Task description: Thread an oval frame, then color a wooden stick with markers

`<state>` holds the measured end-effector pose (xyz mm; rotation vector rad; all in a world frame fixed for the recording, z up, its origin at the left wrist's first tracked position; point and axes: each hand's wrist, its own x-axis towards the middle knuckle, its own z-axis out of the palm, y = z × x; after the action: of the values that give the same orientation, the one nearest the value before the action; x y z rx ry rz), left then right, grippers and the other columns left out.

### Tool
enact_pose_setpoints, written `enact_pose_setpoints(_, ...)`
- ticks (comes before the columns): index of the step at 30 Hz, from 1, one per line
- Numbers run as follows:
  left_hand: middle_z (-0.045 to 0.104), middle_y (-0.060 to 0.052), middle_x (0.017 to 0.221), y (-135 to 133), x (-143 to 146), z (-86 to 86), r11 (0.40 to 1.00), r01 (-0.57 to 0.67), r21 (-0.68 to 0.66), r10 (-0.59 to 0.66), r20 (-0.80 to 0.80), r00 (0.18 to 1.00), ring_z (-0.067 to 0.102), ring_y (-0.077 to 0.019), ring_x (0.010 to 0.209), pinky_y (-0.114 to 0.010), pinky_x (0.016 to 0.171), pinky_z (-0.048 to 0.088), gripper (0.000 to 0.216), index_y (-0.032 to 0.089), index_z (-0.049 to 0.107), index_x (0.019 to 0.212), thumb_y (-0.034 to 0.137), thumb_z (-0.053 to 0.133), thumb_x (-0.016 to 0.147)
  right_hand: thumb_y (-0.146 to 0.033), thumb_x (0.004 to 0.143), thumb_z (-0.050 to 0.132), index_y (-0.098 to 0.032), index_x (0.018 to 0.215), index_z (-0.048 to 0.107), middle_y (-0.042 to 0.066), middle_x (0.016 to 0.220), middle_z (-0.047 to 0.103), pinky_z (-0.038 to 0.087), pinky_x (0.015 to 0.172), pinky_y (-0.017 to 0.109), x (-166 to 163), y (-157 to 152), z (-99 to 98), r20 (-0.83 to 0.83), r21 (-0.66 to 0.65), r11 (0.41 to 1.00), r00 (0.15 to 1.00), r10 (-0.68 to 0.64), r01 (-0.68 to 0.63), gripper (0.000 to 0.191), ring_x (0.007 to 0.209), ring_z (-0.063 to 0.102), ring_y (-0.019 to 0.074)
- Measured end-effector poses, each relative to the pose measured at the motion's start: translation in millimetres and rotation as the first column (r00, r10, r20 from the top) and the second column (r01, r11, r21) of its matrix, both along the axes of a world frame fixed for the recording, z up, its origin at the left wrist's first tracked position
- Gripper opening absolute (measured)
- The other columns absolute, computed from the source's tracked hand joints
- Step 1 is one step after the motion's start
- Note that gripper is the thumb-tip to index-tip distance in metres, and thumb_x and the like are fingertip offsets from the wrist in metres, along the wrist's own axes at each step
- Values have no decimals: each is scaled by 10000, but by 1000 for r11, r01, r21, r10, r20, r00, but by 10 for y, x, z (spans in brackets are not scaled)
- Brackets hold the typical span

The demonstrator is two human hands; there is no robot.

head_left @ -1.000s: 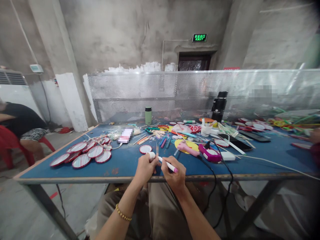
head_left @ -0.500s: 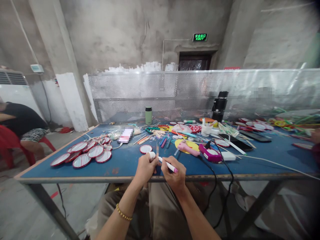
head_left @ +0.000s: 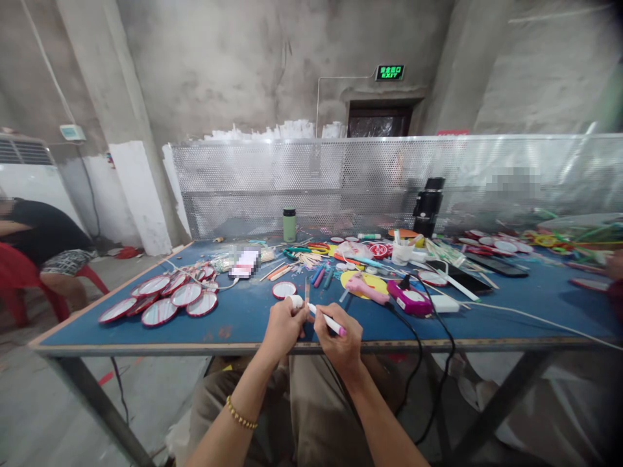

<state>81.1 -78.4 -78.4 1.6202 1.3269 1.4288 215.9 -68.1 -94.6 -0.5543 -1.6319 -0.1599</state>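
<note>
My left hand (head_left: 283,331) is closed on a thin, flat brownish stick (head_left: 307,289), which points up from the fingertips. Something white (head_left: 296,301), perhaps a finger wrap, shows at the top of that hand. Held like a pen in my right hand (head_left: 342,340) is a white marker (head_left: 333,323) with a pink end; its tip meets or nearly meets the stick. Just beyond my left hand a round white disc with a red rim (head_left: 284,290) lies flat on the blue table (head_left: 233,330).
Red-rimmed discs (head_left: 160,310) pile up at the left, near a phone (head_left: 244,263). Right of my hands lie a pink glue gun (head_left: 365,288), a purple device (head_left: 409,298) and cables. A green bottle (head_left: 289,226) and black flask (head_left: 428,207) stand by the perforated screen (head_left: 253,175).
</note>
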Motion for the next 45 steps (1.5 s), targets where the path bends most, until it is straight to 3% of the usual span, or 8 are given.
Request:
enact_pose_setpoints(7,582,42,506,0,3,11,1000,7,-5,-7,2,1000,471,-95,348,-206,387,326,301,188,559,672,425,550,857,-133,908,548,-182,834,635,9,660,641,485,576,236,4,-1,14,-43,13,999,998,-41,41,124,571,604,119)
enact_pose_setpoints(18,519,57,420,-14,8,23,1000,2,-9,-2,6,1000,450,-103,334,-210,397,324,306,197,560,655,422,546,861,-116,902,557,-182,845,624,10,672,643,486,586,238,5,-4,7,-35,19,999,999,-33,34,110,582,610,123)
enact_pose_setpoints(25,521,66,434,-22,1,39,1000,-8,-1,8,-7,1000,485,-103,361,-202,418,334,182,202,527,623,266,554,791,-105,891,563,-183,860,629,7,679,633,468,573,232,5,-14,4,4,36,999,1000,-3,3,106,583,602,119)
enact_pose_setpoints(36,533,69,459,-5,7,14,1000,-10,-3,10,4,1000,474,-99,355,-201,402,329,160,206,516,647,284,551,782,-126,901,550,-189,907,651,22,724,659,497,613,250,2,8,-21,17,-25,999,999,46,-46,119,636,627,131)
enact_pose_setpoints(45,514,67,437,-14,2,16,1000,4,1,-4,-3,1000,457,-104,348,-205,397,325,211,204,533,651,331,550,819,-119,903,558,-187,871,632,8,691,646,484,592,239,5,0,-1,-11,4,1000,1000,-5,5,106,597,611,124)
